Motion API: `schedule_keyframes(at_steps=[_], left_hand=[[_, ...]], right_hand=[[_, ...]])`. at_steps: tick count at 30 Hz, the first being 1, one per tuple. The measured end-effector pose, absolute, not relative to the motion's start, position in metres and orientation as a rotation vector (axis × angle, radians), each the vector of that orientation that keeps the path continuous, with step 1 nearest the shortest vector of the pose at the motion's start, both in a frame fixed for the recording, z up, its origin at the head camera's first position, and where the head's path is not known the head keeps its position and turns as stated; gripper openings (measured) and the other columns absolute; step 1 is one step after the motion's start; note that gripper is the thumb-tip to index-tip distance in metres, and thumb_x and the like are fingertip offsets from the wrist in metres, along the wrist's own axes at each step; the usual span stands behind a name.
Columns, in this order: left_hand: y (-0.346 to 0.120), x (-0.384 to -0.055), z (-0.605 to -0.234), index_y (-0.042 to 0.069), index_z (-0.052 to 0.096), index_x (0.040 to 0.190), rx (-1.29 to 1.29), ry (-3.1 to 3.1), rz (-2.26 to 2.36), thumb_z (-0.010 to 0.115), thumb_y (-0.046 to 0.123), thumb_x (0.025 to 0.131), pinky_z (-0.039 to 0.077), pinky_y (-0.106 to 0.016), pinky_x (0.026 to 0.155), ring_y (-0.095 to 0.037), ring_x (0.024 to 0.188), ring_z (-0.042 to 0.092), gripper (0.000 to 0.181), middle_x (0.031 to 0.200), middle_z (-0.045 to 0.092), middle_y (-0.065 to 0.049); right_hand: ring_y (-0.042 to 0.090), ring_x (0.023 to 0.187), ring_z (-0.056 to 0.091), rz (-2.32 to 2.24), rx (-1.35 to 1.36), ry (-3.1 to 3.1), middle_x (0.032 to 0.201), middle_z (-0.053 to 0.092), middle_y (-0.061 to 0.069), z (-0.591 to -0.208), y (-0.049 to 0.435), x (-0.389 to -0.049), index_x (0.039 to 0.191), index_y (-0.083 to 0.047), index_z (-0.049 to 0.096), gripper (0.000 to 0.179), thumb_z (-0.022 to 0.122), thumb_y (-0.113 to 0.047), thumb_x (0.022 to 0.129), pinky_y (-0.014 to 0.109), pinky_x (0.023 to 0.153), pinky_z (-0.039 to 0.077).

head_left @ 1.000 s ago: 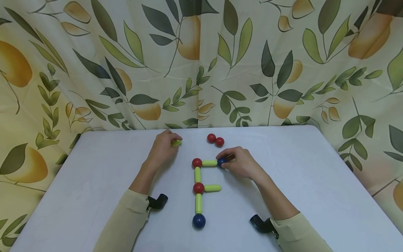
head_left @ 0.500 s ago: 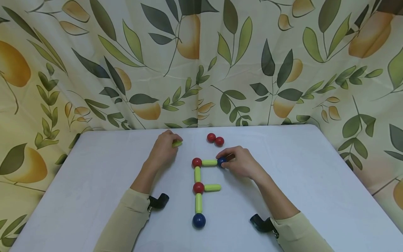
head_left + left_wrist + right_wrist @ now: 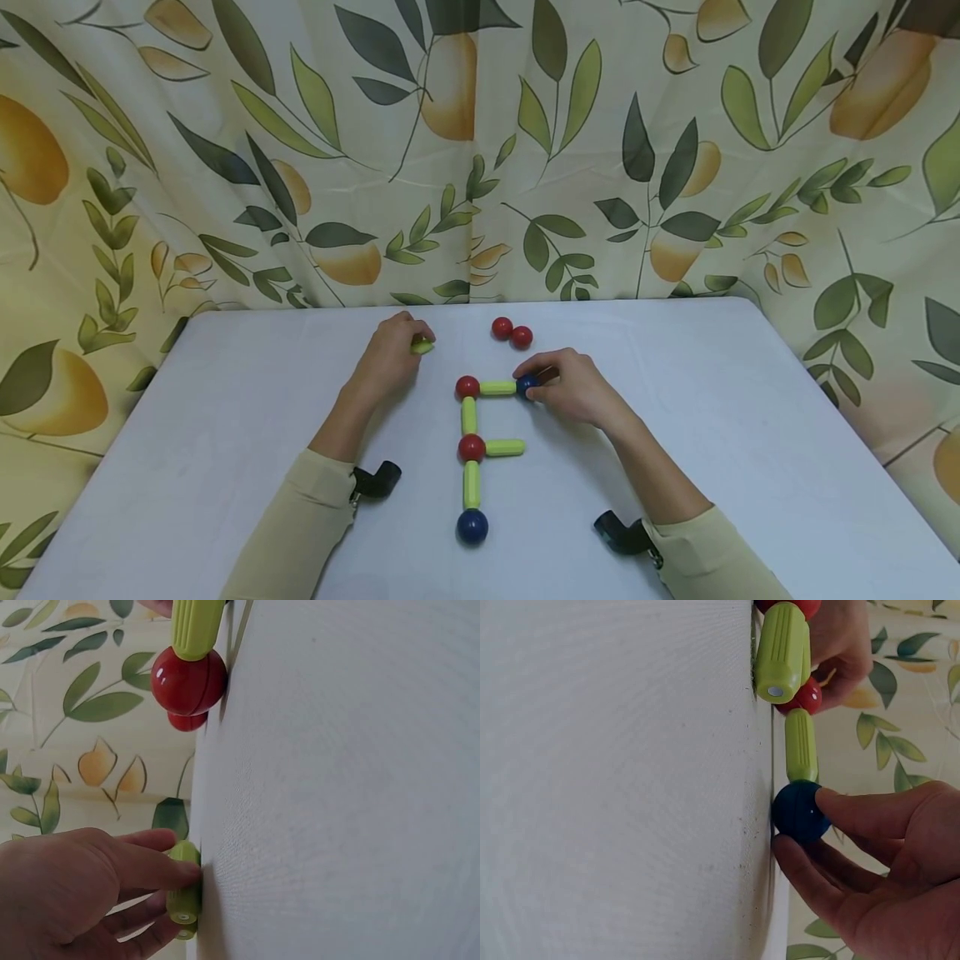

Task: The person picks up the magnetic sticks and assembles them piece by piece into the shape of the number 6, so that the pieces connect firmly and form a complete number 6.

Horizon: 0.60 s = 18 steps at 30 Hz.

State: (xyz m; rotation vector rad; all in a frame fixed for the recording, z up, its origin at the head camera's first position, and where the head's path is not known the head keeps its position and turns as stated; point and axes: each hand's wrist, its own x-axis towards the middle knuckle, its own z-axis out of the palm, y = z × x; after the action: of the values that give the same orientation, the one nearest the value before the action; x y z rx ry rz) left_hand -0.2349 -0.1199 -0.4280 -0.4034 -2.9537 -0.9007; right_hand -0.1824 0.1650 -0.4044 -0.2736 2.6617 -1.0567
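My left hand (image 3: 388,348) is at the far left part of the table, its thumb and fingers pinching a lime-green rod (image 3: 184,889). In the left wrist view, the end of a second green rod (image 3: 186,932) shows just behind it. My right hand (image 3: 573,385) pinches a dark blue ball (image 3: 801,814) between thumb and fingers. That ball sits at the end of a green rod (image 3: 498,388), whose other end meets a red ball (image 3: 467,387). Below, further green rods link this red ball to another red ball (image 3: 472,448) and a blue ball (image 3: 472,527).
From the middle red ball a green rod (image 3: 506,447) sticks out rightward with a free end. Two loose red balls (image 3: 512,332) lie near the back edge of the white table (image 3: 675,358). Behind it hangs a leaf-patterned curtain (image 3: 525,167).
The green rod in my left hand has shifted and turned slightly among the fingers. My right hand stays on the blue ball, and the joined rods and balls keep their arrangement.
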Motion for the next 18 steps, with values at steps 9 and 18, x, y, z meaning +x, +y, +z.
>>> schedule_keyframes(at_steps=[9,18], left_hand=[[-0.1189,-0.2337,-0.4263,0.009,0.077,0.114,-0.402,-3.011,-0.914,0.061,-0.011,0.088,0.056,-0.039,0.088,-0.027,0.099,0.061,0.036,0.105,0.064,-0.01],[-0.118,-0.2314,-0.4226,0.007,0.078,0.108,-0.418,-3.027,-0.937,0.063,-0.009,0.086,0.057,-0.038,0.087,-0.027,0.097,0.06,0.031,0.103,0.064,-0.01]], right_hand=[[0.026,0.107,0.067,-1.06,-0.263,2.658,0.113,0.075,0.008,-0.4056,0.1656,-0.1838,0.118,-0.013,0.079,0.026,0.075,-0.007,0.093,0.043,0.092,0.057],[0.026,0.106,0.067,-1.06,-0.258,2.658,0.113,0.075,0.008,-0.4077,0.1654,-0.1845,0.118,-0.013,0.079,0.027,0.076,-0.007,0.093,0.042,0.092,0.058]])
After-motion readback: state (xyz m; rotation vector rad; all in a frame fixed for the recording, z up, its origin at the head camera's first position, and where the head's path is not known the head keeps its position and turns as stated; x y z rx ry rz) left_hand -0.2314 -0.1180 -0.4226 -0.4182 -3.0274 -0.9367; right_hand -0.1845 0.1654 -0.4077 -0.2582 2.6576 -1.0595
